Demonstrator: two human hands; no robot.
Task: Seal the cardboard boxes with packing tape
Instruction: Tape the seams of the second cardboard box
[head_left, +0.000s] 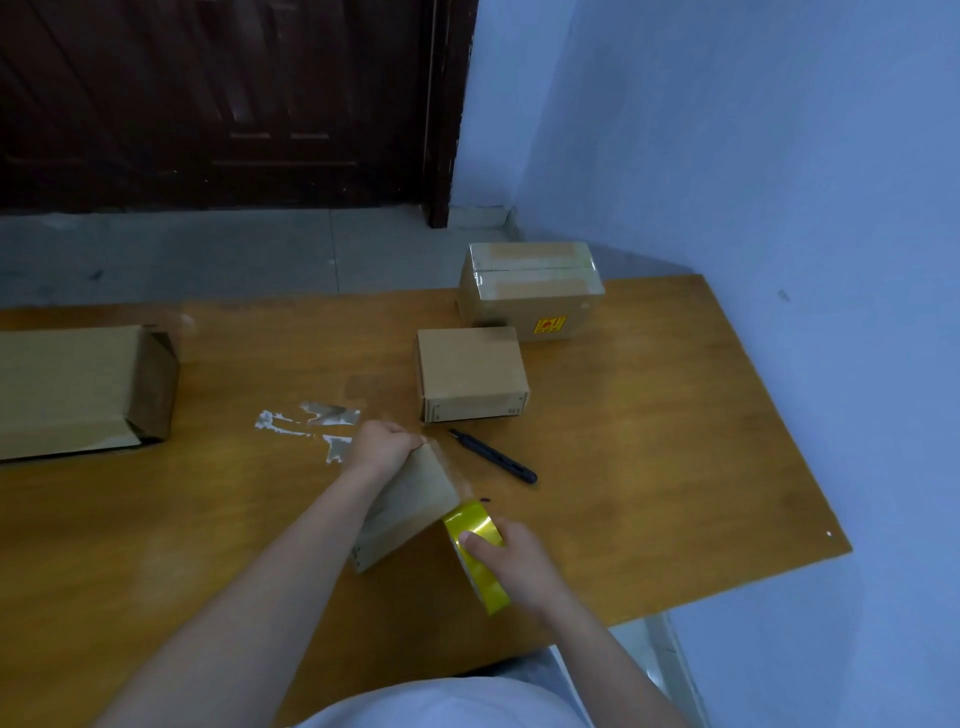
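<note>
Tape roll (475, 556) sits pinched in the right grip (511, 564), just beside the box (410, 506) the left grip (382, 444) clasps.

Open counter (649, 441) is seen on the right, between the knife (493, 457) and the right edge, and along the near left. The far middle is blocked by a small box (470, 371), with a taped box (530, 291) touching behind it. The far left is taken by a long open box (78, 389). Tape scraps (311, 423) are stuck between that box and the small one. A wall (779, 156) closes the right side.
</note>
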